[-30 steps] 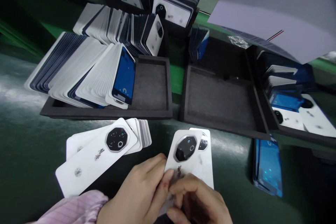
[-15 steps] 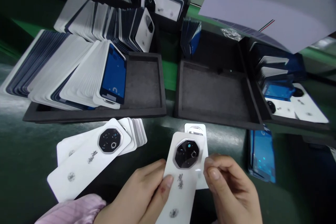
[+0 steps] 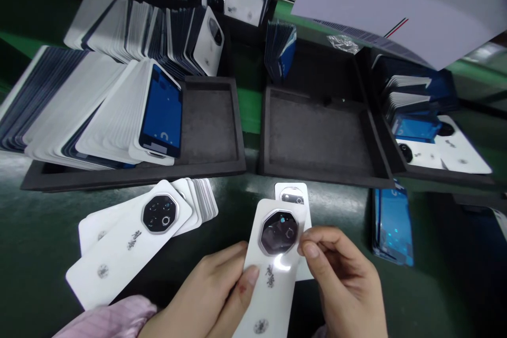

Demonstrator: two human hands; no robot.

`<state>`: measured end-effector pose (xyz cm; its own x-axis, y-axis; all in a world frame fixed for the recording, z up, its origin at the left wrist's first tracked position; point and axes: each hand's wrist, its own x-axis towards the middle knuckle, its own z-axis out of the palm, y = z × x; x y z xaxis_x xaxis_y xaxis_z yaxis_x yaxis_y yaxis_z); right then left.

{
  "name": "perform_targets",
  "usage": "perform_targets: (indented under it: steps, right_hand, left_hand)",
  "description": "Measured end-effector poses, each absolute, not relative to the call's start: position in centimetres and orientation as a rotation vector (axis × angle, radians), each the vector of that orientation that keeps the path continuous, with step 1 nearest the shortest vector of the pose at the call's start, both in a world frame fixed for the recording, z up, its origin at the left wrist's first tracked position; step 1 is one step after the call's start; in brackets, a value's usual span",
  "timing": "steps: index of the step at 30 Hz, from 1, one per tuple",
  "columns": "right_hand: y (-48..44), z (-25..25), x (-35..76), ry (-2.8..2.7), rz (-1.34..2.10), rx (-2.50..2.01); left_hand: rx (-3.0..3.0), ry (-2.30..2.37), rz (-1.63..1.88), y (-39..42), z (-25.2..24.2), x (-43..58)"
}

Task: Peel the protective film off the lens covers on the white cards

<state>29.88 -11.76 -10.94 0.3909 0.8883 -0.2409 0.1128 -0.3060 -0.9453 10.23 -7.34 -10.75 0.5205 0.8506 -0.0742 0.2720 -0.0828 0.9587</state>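
Observation:
A white phone back cover (image 3: 273, 274) with a black octagonal camera block is held upright near the bottom centre. My left hand (image 3: 209, 296) grips its left edge with the thumb on its face. My right hand (image 3: 343, 280) pinches its right edge beside the camera block. Another white cover (image 3: 292, 194) lies on the green surface just behind it, mostly hidden. To the left a fanned pile of white covers (image 3: 138, 232) lies face up.
A black foam tray (image 3: 209, 127) at left holds several leaning covers, the front one (image 3: 160, 111) blue-faced. A second black tray (image 3: 320, 137) stands in the middle. Trays at right (image 3: 435, 148) hold more covers. A blue-filmed stack (image 3: 392, 224) lies right of my hand.
My right hand moved from the cover's lower end up to its right edge by the camera block. The cover was raised and tilted toward me.

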Motion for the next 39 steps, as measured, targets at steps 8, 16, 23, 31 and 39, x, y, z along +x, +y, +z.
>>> perform_targets:
  steps: [8,16,23,31,39]
  right_hand:
    - [-11.7,-11.1,29.7,-0.915,1.008,-1.718]
    - [-11.8,-11.1,30.0,-0.901,1.019,-1.675]
    - [-11.7,-11.6,29.4,-0.992,0.896,-1.787]
    - [-11.1,-11.7,30.1,-1.155,1.144,-1.723]
    - [-10.3,-12.4,35.2,-1.299,1.099,-1.968]
  left_hand:
    - [1.660,0.997,0.642,-7.4,-11.0,10.3]
    - [1.706,0.939,0.680,-7.7,-11.7,10.1]
    - [1.742,0.913,0.624,-7.9,-11.6,9.8]
    - [1.706,0.864,0.708,-7.4,-11.4,10.2]
    - [1.797,1.444,0.697,-8.2,-11.0,3.7]
